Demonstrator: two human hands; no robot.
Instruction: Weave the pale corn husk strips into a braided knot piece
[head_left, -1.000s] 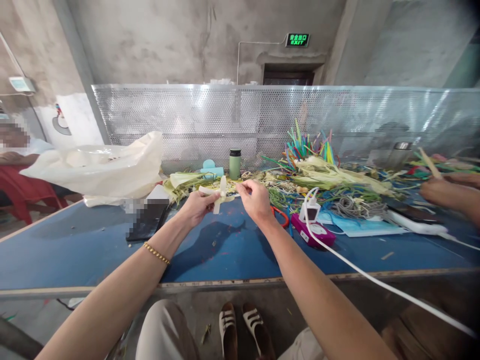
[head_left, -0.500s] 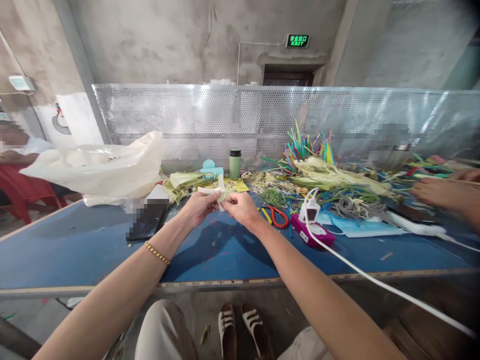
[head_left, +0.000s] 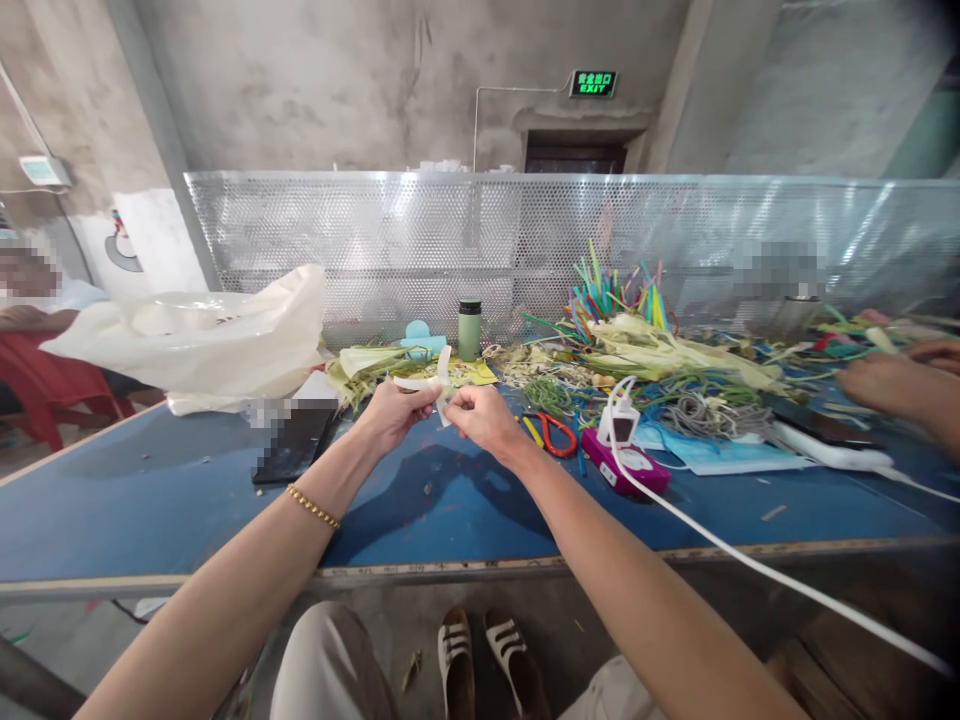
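Over the middle of the blue table (head_left: 172, 490), my left hand (head_left: 396, 415) is closed in a pinch on a pale husk strip (head_left: 412, 383). One end sticks out to the left, and another pale length stands up between the hands. My right hand (head_left: 480, 420) pinches the same piece from the right, its thumb and fingertips pressed together. A short white end hangs below the fingertips. How the strips cross is partly hidden by the fingers. Behind the hands lie corn husks (head_left: 367, 362) and a yellow sheet (head_left: 480, 373).
A white plastic bag (head_left: 195, 330) and a black flat device (head_left: 296, 445) are at left. A green bottle (head_left: 469, 330) stands behind. Red-handled scissors (head_left: 556, 435), a purple box (head_left: 626, 462) with a charger and a white cable (head_left: 720, 535) lie right. A co-worker's hand (head_left: 885, 385) works far right.
The upright pale strip has shifted slightly and now bends more. My hands stay almost in place. At the far right, the co-worker's hands have moved a little, and a pale piece shows there.
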